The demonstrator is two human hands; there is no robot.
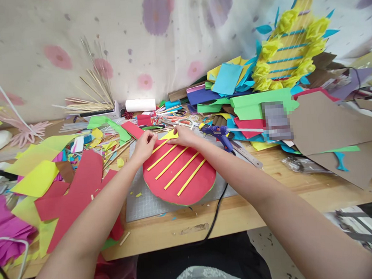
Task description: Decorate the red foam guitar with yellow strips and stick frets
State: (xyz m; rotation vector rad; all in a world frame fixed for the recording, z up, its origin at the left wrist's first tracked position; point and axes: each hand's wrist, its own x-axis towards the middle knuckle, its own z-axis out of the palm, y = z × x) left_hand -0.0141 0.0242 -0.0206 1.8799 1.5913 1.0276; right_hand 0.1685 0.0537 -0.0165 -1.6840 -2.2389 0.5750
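A red rounded foam piece [189,186] lies on a grey cutting mat [146,204], with several thin yellow strips [182,170] laid slantwise across it. My left hand [145,145] rests at the piece's far edge, fingers pinched on the end of the farthest yellow strip. My right hand [182,135] is beside it at the same edge, fingers curled down and pressing on a yellow paper scrap [170,135] and the strip's end.
A blue glue gun [219,133] with a black cord lies just right of my hands, beside a metal ruler [246,153]. Red and yellow paper offcuts [71,190] cover the left. Brown cardboard [335,137], stacked coloured sheets and a paper guitar [291,51] fill the right. Scissors [181,123] lie behind.
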